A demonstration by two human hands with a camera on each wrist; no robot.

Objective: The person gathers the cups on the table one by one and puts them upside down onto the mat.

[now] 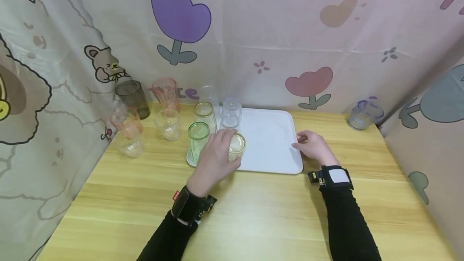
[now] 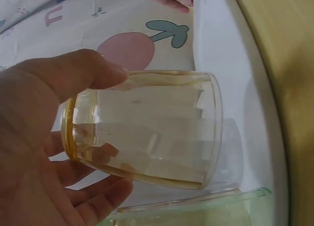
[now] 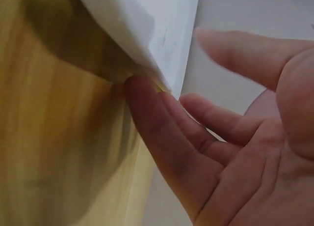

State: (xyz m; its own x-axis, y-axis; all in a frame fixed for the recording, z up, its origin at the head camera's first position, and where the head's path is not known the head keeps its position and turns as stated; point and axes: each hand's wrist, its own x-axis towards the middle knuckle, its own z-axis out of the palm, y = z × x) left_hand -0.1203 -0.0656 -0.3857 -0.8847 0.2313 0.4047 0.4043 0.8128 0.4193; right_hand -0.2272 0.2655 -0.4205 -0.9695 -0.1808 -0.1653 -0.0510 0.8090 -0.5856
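one light, slick amber cup point(image 1: 237, 145) sits in your left hand point(image 1: 214, 158) over the white tray point(image 1: 270, 140), fingers wrapped round its rigid wall, while your right hand point(image 1: 314, 147) seemingly just touches the rim, uncurled.

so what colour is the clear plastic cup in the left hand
Pale yellow-amber tint on the clear plastic cup gripped by the left hand; left wrist view shows it best.

A dark cup point(image 1: 133, 98) and pink cups point(image 1: 165, 92) stand near the curtain point(image 1: 290, 31).
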